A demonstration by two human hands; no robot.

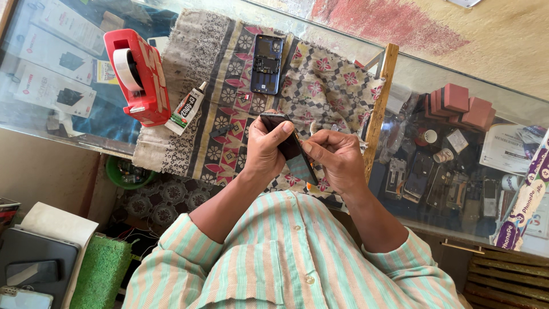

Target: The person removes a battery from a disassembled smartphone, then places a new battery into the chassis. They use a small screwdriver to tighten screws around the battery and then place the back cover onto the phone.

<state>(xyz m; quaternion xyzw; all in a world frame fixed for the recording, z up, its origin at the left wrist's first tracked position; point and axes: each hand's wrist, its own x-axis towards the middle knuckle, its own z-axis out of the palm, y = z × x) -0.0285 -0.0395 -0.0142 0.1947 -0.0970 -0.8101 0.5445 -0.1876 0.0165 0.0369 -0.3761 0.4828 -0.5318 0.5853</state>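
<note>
Two hands meet at frame centre on a thin, dark, flat rectangular phone screen panel, probably light, stiff and fragile (best gripped by its edges). The left hand wraps its upper end; the right hand pinches its edge. Beneath lies a patterned floral cloth bearing an open blue phone body.

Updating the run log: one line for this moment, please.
left hand: holds dark phone panel | right hand: fingers at panel edge | cloth: opened phone, glue tube

Glass display counter, patterned cloth, daylight
</note>
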